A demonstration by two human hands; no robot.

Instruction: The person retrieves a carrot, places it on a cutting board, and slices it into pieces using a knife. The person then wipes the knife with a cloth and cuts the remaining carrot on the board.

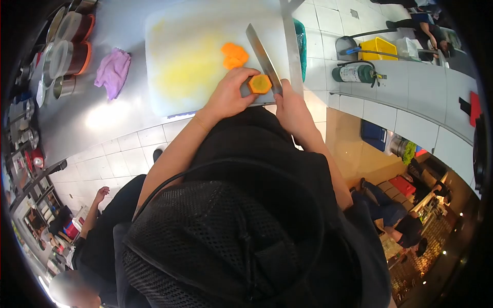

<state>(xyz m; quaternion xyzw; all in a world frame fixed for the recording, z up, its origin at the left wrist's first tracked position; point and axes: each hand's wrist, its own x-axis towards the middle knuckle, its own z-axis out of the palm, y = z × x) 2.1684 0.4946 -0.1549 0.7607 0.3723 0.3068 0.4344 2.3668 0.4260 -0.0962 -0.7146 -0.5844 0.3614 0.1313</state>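
My left hand (229, 96) grips a trimmed piece of carrot (260, 84) between thumb and fingers; its cut end looks many-sided, with a paler core. In my right hand (294, 109) is the handle of a kitchen knife (263, 53), the long blade pointing away from me just right of the carrot. Whether blade and carrot touch I cannot tell. Beyond my left fingers, several orange carrot slices (234, 55) lie in a small pile on the white cutting board (169, 97), which has yellow stains.
A purple cloth (113, 73) lies on the steel counter (115, 23) left of the board. Lidded containers (72, 59) and a metal pot (64, 87) stand at its far left. A green bin liner (299, 49) hangs past the right edge. Another person (102, 231) stands behind on my left.
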